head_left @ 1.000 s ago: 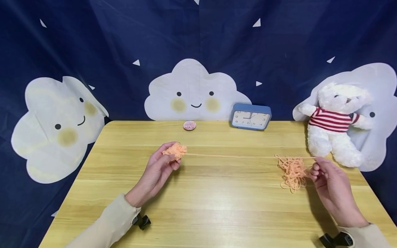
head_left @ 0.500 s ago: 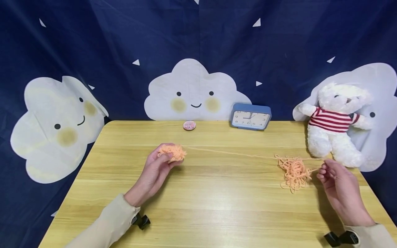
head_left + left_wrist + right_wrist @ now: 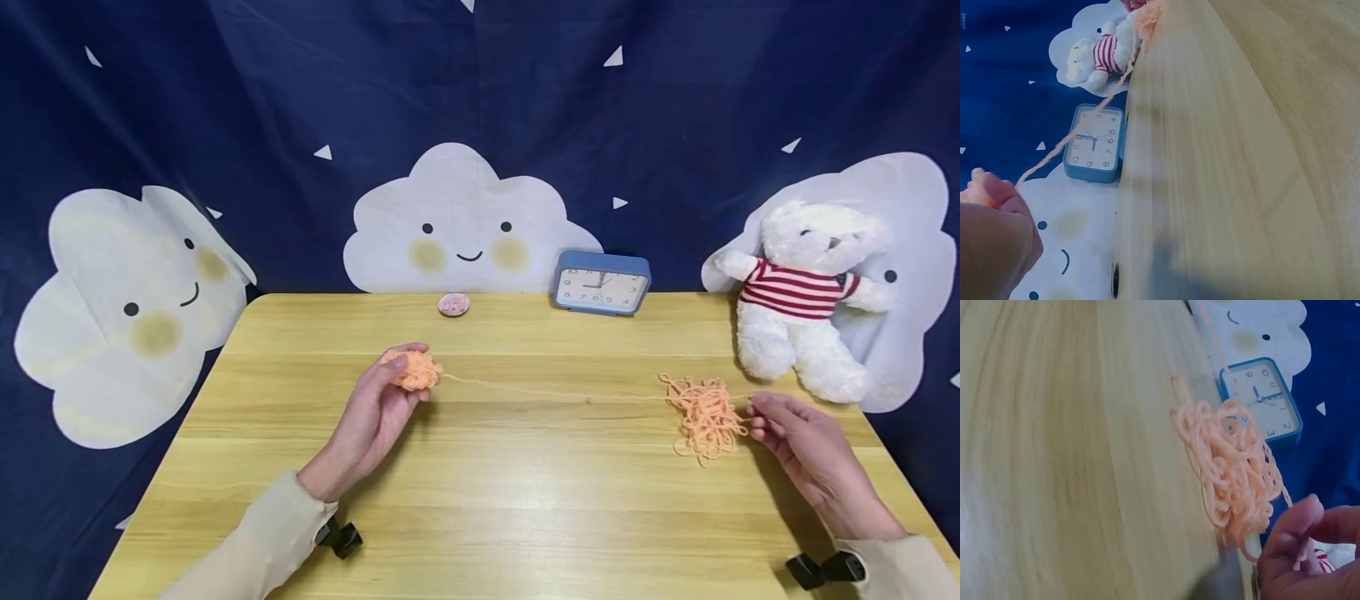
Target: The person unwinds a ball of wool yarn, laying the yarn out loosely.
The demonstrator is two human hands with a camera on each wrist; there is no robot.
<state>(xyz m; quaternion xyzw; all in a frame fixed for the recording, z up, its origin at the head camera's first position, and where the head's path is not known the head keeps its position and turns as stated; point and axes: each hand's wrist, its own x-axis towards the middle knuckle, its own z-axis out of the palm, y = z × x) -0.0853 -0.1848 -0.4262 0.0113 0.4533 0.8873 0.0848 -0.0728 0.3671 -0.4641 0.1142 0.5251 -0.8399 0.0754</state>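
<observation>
Yarn ball [image 3: 412, 369], small and partly wound, gripped in left hand [image 3: 372, 421] at ten o'clock; strand [image 3: 555, 392] stretched to loose tangle [image 3: 705, 414] at three o'clock, pinched by right hand [image 3: 802, 446]; most winding apparently left.

Fuzzy peach yarn [image 3: 705, 412] lies on smooth, satin-sheened wood table [image 3: 525, 492].
</observation>
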